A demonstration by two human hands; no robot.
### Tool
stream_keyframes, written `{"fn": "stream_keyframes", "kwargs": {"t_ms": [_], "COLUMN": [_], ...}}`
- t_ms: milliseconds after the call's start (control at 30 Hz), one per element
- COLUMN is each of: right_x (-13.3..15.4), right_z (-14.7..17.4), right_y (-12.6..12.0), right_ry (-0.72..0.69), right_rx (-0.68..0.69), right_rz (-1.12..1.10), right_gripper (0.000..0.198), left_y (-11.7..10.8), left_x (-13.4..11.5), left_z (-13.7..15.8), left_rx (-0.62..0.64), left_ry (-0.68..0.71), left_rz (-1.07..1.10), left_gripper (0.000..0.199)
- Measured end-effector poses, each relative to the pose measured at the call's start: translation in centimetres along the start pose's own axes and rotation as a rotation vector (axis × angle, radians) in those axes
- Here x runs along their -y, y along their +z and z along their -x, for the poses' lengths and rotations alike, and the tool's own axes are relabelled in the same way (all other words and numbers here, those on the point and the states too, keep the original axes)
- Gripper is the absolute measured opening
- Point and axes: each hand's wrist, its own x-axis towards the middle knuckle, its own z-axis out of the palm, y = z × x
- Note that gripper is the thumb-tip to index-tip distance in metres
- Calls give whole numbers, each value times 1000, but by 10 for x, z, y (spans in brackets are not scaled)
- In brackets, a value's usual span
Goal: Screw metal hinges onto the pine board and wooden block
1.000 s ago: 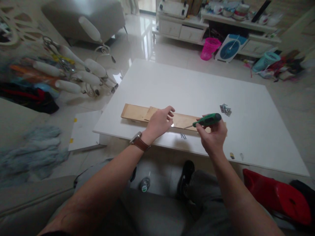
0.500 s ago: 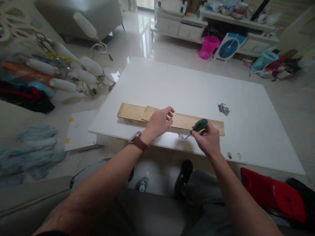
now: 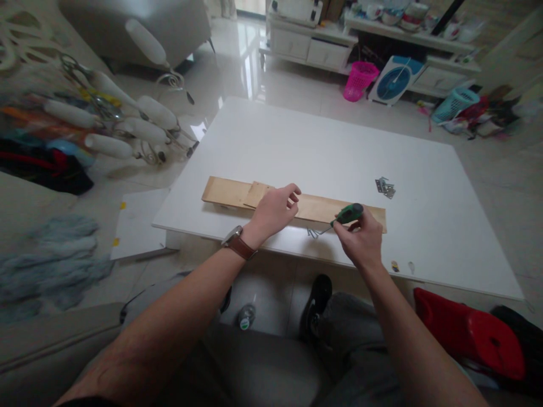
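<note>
My right hand (image 3: 362, 237) grips a screwdriver (image 3: 350, 213) with a green and black handle. Its thin shaft slants down to the left, the tip close to several small screws (image 3: 313, 233) on the white table. My left hand (image 3: 278, 206), with a brown-strapped watch at the wrist, hovers over or rests on the wooden board; which one I cannot tell. Its fingers are bent, with a gap between thumb and forefinger. The long wooden board (image 3: 320, 208) lies across the table near its front edge. A smaller wooden piece (image 3: 255, 194) sits on it, partly hidden by that hand.
Metal brackets or hinges (image 3: 385, 187) lie in a small heap on the white table (image 3: 331, 150), toward the right. Two tiny items, one yellowish (image 3: 395, 265), are by the front edge. Below are a plastic bottle (image 3: 246, 316) and a red stool-like object (image 3: 466, 333).
My right hand has shifted slightly right with the screwdriver, whose tip stays by the screws. My left hand and the board look unmoved.
</note>
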Motion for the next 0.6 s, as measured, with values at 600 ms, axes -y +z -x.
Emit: {"fn": "stream_keyframes", "kwargs": {"t_ms": [600], "right_x": [-4], "right_z": [-8], "right_y": [-11], "right_ry": [-35], "right_rx": [-210], "right_rz": [-98], "right_gripper": [19], "left_y": [23], "left_x": [-7], "left_z": [13], "left_rx": [307], "left_ry": [86], "left_rz": [-194], "left_gripper": [20]}}
